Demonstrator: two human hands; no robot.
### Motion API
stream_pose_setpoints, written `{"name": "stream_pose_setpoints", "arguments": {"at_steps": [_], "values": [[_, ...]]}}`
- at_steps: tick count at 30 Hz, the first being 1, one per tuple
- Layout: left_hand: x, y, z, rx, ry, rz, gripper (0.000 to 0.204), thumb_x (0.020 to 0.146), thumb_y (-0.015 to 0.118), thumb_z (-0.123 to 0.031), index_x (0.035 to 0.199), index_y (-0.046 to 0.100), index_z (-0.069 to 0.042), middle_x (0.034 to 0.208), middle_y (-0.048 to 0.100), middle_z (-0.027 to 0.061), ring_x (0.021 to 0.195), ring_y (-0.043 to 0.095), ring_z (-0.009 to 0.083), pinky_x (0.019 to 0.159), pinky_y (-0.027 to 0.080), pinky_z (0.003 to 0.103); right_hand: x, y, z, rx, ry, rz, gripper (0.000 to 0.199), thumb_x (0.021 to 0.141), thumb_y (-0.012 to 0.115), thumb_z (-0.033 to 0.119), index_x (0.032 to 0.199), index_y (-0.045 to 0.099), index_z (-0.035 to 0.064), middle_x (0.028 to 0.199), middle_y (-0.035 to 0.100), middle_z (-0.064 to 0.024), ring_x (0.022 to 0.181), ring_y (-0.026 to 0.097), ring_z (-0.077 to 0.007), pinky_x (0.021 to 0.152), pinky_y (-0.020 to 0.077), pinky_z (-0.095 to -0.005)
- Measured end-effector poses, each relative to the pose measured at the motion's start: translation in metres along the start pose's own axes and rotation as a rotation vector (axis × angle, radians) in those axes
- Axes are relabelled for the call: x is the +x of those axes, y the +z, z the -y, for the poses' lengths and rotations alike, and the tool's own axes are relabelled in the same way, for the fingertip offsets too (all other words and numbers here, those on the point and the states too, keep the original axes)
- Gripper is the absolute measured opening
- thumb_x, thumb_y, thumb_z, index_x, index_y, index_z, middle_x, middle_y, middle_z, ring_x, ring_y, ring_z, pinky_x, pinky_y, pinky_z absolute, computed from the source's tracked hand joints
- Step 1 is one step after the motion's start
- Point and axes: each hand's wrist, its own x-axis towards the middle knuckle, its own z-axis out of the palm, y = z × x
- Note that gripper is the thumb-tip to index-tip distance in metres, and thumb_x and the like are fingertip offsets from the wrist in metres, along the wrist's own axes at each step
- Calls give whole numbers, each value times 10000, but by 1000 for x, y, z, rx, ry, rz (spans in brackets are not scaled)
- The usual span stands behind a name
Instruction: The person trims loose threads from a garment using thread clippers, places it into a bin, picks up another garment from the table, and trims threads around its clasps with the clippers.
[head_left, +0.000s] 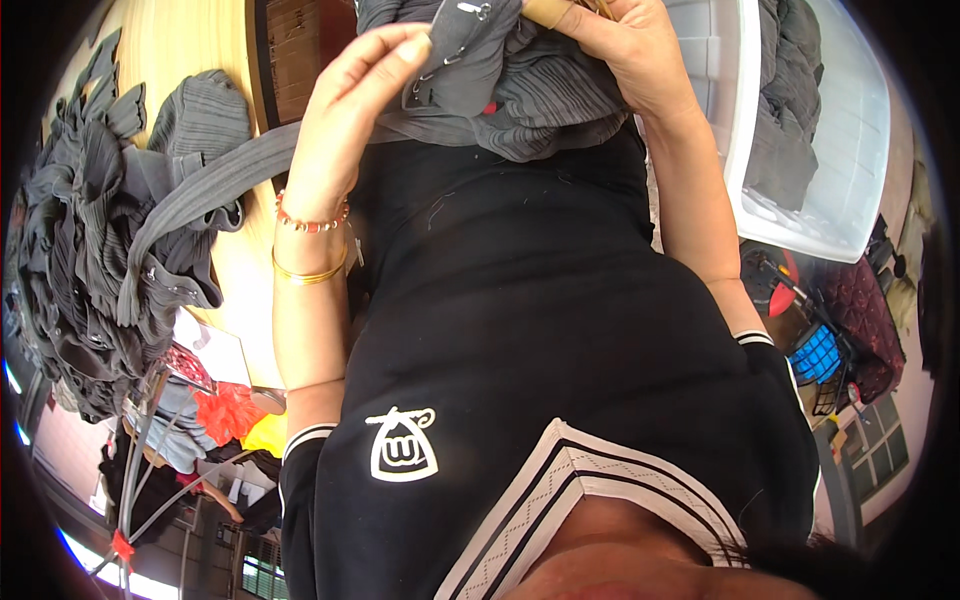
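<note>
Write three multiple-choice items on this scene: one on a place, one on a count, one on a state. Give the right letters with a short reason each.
1. Where does the pile of grey garments lie?
A. on the wooden table, at the picture's left
B. inside the white bin
C. on the floor

2. How many bracelets are on the wrist of the left hand?
A. none
B. two
C. five

3. What is the state of the white plastic bin?
A. empty
B. shut with a lid
C. open, with grey cloth inside

Answers:
1 A, the heap rests on the pale wood tabletop.
2 B, a beaded bracelet and a thin gold bangle show on the wrist.
3 C, no lid shows and grey fabric fills its upper part.

Both hands, the right hand too, grip the grey garment.
</note>
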Motion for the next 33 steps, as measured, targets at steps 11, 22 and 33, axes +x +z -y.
{"name": "stream_pose_setpoints", "arguments": {"at_steps": [11,22,33], "values": [[-7,-5,-19,-140,-28,100,217,975,597,-108,1171,629,-20,1056,671,-6,955,584,49,852,426,204,8,-11,-15,28,-65,10,88,900,694,69,855,700,-7,781,665,1,721,596,-68,671,477,-224],[0,5,-35,-167,-26,-74,338,944,615,-52,1273,562,6,1059,700,56,1006,616,82,944,437,231,5,-9,-9,76,10,-32,87,897,700,78,879,696,-7,796,664,-2,736,590,-56,677,478,-220],[4,15,-23,-311,85,-168,364,934,620,-9,1290,543,5,1054,702,64,986,628,85,906,462,219,-20,10,-5,-442,-406,-92,336,847,764,78,1160,653,29,828,549,50,724,472,-22,648,388,-166]]}}
